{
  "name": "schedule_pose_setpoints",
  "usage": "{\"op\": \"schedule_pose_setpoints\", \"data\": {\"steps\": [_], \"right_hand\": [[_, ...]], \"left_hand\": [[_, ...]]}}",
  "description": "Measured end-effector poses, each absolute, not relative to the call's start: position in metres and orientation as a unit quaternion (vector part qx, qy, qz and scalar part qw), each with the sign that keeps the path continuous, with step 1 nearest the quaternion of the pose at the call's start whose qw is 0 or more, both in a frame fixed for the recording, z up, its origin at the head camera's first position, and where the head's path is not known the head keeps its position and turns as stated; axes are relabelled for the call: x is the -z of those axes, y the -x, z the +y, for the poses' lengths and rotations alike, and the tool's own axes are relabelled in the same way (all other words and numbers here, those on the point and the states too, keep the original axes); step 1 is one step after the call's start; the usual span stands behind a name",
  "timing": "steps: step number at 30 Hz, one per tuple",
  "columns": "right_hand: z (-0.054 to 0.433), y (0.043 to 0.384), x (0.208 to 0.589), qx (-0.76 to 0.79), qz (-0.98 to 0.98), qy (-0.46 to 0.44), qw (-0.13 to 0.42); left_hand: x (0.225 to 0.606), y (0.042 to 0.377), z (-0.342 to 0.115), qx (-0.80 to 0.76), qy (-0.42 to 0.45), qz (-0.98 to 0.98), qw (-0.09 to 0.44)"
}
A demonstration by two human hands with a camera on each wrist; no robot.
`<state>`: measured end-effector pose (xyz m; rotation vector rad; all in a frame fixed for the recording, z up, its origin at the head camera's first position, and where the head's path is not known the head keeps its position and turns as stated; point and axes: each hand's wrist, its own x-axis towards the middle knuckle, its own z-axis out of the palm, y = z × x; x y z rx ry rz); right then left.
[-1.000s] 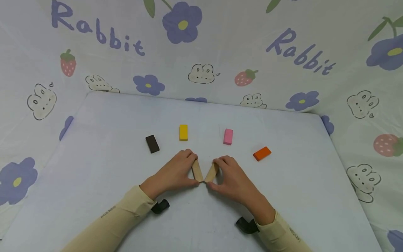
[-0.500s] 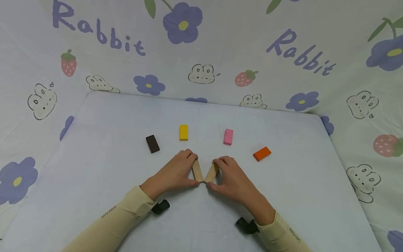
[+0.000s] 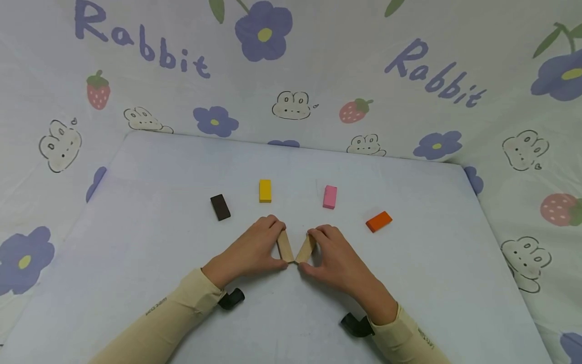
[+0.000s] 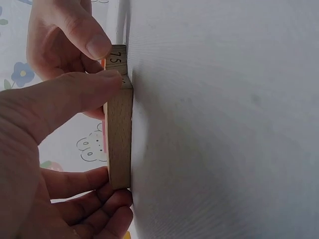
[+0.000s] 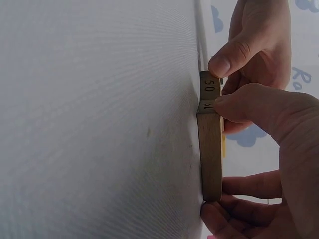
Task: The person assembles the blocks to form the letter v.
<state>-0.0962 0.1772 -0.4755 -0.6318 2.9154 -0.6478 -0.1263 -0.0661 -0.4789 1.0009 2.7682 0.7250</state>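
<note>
Two plain wooden blocks lie on the white table (image 3: 291,313) in a V, their near ends meeting. My left hand (image 3: 254,246) grips the left wooden block (image 3: 285,246) lengthwise, thumb on its near end and fingers at the far end. In the same way my right hand (image 3: 335,258) holds the right wooden block (image 3: 306,248). Printed digits show on the near ends: the left wooden block (image 5: 210,85) reads 50 in the right wrist view, and the right wooden block (image 4: 116,59) reads 75 in the left wrist view.
Beyond the hands, a dark brown block (image 3: 220,207), a yellow block (image 3: 265,191), a pink block (image 3: 330,197) and an orange block (image 3: 379,221) lie in a loose arc. A patterned cloth (image 3: 318,65) with rabbits and flowers rises behind the table's far edge.
</note>
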Motion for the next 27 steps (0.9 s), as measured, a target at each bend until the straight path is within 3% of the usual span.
{"op": "schedule_pose_setpoints", "data": {"steps": [27], "right_hand": [[0.1770,0.0962,0.4763,0.217,0.952,0.213,0.038]], "left_hand": [[0.4762,0.1278,-0.0656,-0.238,-0.325,0.912,0.070]]}}
